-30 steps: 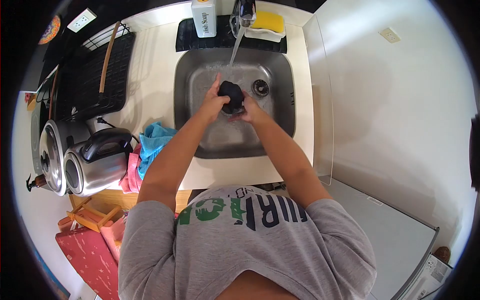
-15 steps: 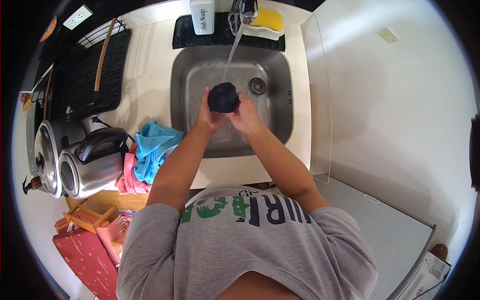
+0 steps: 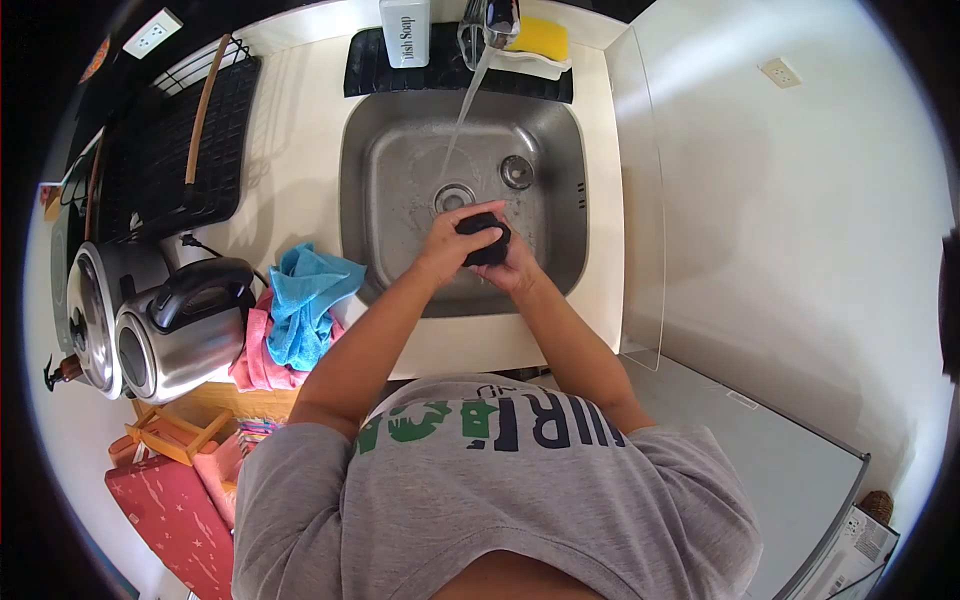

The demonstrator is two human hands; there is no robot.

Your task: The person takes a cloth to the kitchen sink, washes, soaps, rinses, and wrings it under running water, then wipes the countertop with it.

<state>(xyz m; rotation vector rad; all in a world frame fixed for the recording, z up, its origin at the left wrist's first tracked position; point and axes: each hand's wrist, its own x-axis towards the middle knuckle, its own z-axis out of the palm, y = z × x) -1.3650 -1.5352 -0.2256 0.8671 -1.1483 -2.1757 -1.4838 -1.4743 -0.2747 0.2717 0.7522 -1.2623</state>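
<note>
Both hands are over the near half of the steel sink. Between them is a dark, rounded bundle that looks like wet black cloth; its exact kind is not clear. My left hand presses on it from the left and above, thumb across its top. From the right and below, my right hand cups it, with some fingers hidden. Water runs from the faucet toward the drain, beyond the hands and apart from the bundle.
Behind the sink stand a dish soap bottle and a yellow sponge in a white holder. To the left are a black dish rack, an electric kettle and blue and pink cloths. A clear panel edges the right side.
The hands have drawn the black bundle toward me and slightly right, out of the water stream. My left hand has come over its top, and the bundle looks more squeezed. The drain now shows.
</note>
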